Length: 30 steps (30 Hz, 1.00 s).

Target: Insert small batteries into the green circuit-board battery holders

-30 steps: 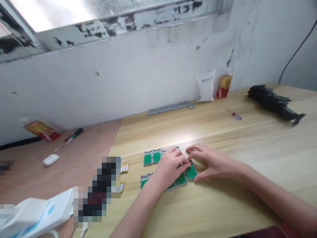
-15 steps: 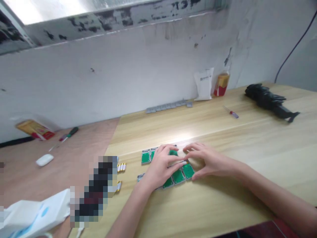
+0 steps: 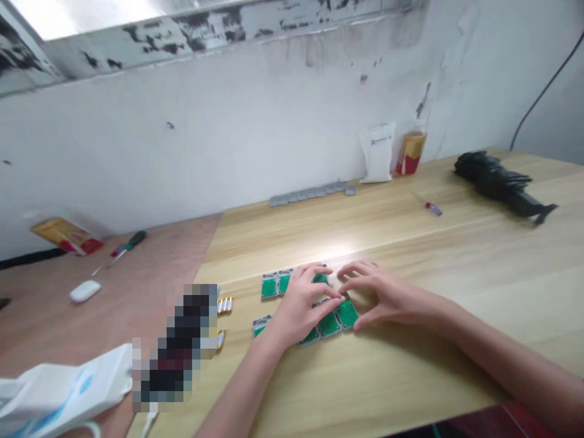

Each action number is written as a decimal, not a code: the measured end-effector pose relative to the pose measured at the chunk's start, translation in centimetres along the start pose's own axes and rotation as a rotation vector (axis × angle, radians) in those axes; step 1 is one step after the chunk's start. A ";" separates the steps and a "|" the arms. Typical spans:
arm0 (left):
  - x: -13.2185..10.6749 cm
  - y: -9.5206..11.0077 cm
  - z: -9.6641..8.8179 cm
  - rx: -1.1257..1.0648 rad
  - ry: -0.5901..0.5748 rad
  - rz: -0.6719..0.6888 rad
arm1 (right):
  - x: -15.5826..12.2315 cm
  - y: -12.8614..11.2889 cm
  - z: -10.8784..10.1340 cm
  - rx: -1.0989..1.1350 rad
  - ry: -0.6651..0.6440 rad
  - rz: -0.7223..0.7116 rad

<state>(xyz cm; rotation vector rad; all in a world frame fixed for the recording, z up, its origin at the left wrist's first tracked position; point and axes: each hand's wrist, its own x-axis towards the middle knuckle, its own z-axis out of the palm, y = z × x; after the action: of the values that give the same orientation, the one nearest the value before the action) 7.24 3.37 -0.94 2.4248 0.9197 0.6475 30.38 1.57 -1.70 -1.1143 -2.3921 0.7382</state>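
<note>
Green circuit boards in grey frames lie in two rows on the wooden table. My left hand (image 3: pixel 308 304) reaches over both rows and hides several boards. Its thumb and index finger come together at the top edge of the end board (image 3: pixel 347 314) in the near row, over a small pale thing too tiny to name. My right hand (image 3: pixel 387 295) rests just right of that board, fingers curved and apart. Its index fingertip is close to the left fingertips, and its thumb is by the board's right edge. At the far row's left end, one board (image 3: pixel 269 287) is uncovered.
Left of the boards lie gold-and-silver cylinders (image 3: pixel 225 305) and a pixelated dark object (image 3: pixel 176 347). Grey pieces (image 3: pixel 310 194) line the wall. A screwdriver (image 3: pixel 431 207), a white pouch (image 3: pixel 378 155) and a black bundle (image 3: pixel 497 182) lie beyond; a white package (image 3: pixel 77 389) is front left.
The view has shifted slightly. My left thumb and index finger have drawn closer together at the end board's edge; my right hand stays almost in place.
</note>
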 end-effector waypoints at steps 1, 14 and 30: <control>0.0 0.0 0.1 0.002 0.003 0.000 | 0.0 -0.1 0.0 0.000 0.003 0.000; -5.7 0.3 -4.3 0.315 0.238 -0.168 | -0.4 0.3 0.2 -0.118 0.039 0.008; -16.3 -1.7 -6.2 0.835 0.341 -0.331 | 1.9 -2.6 2.2 -0.207 0.030 -0.162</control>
<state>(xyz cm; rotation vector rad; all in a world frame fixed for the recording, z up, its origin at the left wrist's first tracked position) -7.94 -5.30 -1.32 2.7617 2.0084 0.6419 26.57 1.01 -1.60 -0.9843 -2.5406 0.4253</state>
